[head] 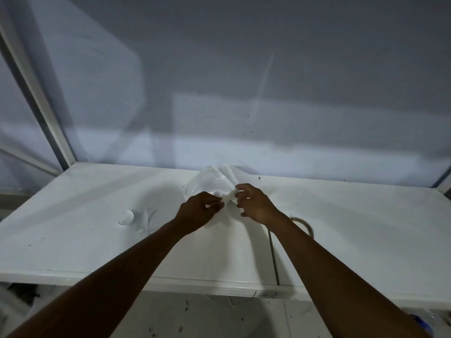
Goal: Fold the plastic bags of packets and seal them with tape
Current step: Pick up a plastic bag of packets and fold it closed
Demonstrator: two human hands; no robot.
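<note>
A clear plastic bag [211, 182] lies at the middle of the white table [85, 215], near the back wall. Its contents are too washed out to make out. My left hand [199, 211] pinches the bag's near edge with curled fingers. My right hand [253, 203] grips the same edge just to the right, fingers bent round the plastic. The two hands are almost touching. A roll of tape [303, 224] lies on the table right behind my right wrist, partly hidden by the arm.
A small white round object with some clear plastic beside it [127, 217] rests on the table to the left. A metal frame post [36, 93] rises at the back left corner. A grey wall stands close behind the table. Something blue [422, 323] shows at the bottom right.
</note>
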